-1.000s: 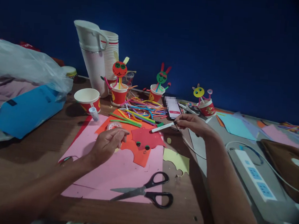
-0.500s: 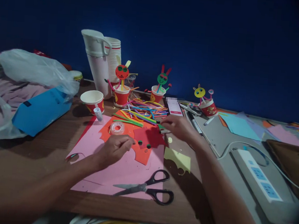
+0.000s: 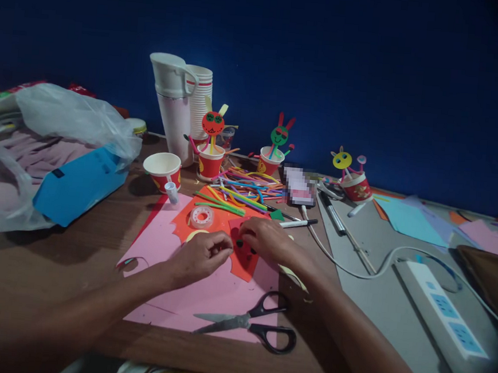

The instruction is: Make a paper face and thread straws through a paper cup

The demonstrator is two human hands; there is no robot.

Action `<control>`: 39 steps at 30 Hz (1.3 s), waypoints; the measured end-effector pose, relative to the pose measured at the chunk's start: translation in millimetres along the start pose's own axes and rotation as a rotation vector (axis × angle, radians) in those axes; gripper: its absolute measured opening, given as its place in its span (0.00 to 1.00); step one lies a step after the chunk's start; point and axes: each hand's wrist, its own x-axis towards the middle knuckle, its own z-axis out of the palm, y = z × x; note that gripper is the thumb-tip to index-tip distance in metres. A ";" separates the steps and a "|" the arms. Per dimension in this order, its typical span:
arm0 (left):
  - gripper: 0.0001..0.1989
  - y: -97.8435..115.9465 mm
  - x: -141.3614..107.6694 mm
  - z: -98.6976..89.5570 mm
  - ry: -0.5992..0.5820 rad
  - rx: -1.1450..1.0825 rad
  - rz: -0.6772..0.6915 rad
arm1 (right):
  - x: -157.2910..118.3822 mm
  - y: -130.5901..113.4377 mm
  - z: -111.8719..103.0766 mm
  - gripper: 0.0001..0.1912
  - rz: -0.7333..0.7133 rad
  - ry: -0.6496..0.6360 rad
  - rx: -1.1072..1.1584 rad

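My left hand is closed in a pinch above the pink paper, its fingertips beside the red paper; anything in them is too small to make out. My right hand reaches over the red paper with its fingers bent and close together, and what they hold, if anything, is hidden. Small dark round pieces lie under its fingertips. Orange paper lies beneath. A clear roll of tape sits just beyond my left hand. Black-handled scissors rest on the pink paper's near edge.
Paper cups with puppet figures stand at the back, near a thermos and stacked cups. Coloured sticks, a marker and a phone lie ahead. A power strip is right; a plastic bag left.
My right hand has come left and nearer, from beside the pens to over the red paper. My left hand stays close to its place. The view has shifted slightly.
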 end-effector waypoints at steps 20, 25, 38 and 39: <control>0.07 -2.0 0.0 -1.0 -0.081 0.071 0.111 | -4.0 -5.1 -1.6 0.11 -0.039 -0.079 -0.052; 0.07 -2.5 -0.8 -0.8 -0.081 0.080 0.108 | -4.0 -4.3 1.9 0.11 -0.040 -0.081 -0.061; 0.07 -3.0 0.0 0.2 -0.082 0.080 0.109 | -4.6 -4.8 3.5 0.08 -0.044 -0.045 -0.099; 0.07 -2.8 0.2 0.3 -0.082 0.080 0.109 | -4.4 -4.8 3.6 0.07 -0.043 -0.047 -0.102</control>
